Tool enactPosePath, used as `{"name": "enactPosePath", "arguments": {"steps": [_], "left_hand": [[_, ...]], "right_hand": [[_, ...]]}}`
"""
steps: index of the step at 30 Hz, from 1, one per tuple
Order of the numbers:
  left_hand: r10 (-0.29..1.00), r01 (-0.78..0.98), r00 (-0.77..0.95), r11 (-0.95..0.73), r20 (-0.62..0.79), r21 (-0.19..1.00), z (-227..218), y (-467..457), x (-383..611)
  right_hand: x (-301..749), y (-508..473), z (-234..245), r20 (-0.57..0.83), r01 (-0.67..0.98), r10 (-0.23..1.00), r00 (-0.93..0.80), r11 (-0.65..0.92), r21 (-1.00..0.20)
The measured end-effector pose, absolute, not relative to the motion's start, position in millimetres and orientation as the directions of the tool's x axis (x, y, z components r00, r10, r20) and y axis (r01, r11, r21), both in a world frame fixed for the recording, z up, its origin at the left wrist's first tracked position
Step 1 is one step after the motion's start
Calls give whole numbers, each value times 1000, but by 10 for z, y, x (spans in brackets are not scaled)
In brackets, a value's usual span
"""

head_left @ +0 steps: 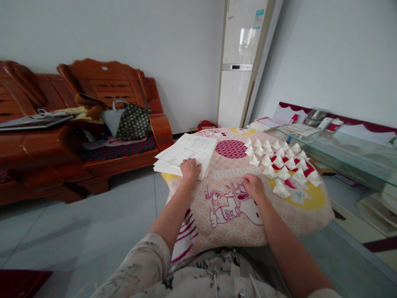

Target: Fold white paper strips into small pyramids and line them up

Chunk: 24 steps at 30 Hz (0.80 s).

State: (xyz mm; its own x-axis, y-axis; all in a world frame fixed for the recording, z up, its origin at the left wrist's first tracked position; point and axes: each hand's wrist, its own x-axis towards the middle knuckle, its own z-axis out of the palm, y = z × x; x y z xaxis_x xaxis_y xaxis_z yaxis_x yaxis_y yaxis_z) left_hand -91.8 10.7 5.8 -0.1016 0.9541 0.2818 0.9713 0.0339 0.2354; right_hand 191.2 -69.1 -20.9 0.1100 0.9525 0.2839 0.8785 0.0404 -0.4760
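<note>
A stack of printed paper sheets [198, 145] lies on the patterned tablecloth [198, 225], a few edges spread at its left side. My left hand [190, 169] rests on the stack's near edge, fingers lying on the top sheet. To the right, my right hand [253, 185] is low over the cloth with its fingers curled together; whatever is between them, if anything, is hidden. Just beyond it stand rows of small white folded paper shapes [282, 174], pointed on top, several in each row.
A glass-topped table [347, 151] with metal bowls [316, 116] adjoins on the right. More papers [266, 123] lie at the cloth's far edge. On the left is a wooden sofa [124, 153] with bags [133, 122]; a tall white cabinet unit [237, 91] stands behind.
</note>
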Motion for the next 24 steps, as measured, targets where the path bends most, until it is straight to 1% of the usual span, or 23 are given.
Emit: {"name": "enactPosePath", "arguments": {"steps": [3,6,9,13,16,21,24], "left_hand": [[951,967,-103,26,292,254,58,107,-916],[932,952,-133,26,336,305,53,77,-939],[940,942,-140,30,312,333,37,44,-988],[951,944,-98,-4,292,329,7,51,-1050],[957,953,-96,9,273,303,2,84,-1069],[968,978,-71,20,241,210,26,88,-1060],[970,983,-59,16,235,181,34,62,-1057]], "right_hand": [[1913,-686,-198,272,879,956,111,33,-475],[1913,-680,-185,255,884,961,105,27,-467],[1914,-679,-182,250,886,962,105,24,-462],[1910,-690,-189,249,878,961,116,18,-479],[1903,-702,-183,258,871,958,128,16,-492],[1898,-704,-162,251,868,960,123,19,-496],[1895,-698,-162,256,867,958,131,14,-497]]}}
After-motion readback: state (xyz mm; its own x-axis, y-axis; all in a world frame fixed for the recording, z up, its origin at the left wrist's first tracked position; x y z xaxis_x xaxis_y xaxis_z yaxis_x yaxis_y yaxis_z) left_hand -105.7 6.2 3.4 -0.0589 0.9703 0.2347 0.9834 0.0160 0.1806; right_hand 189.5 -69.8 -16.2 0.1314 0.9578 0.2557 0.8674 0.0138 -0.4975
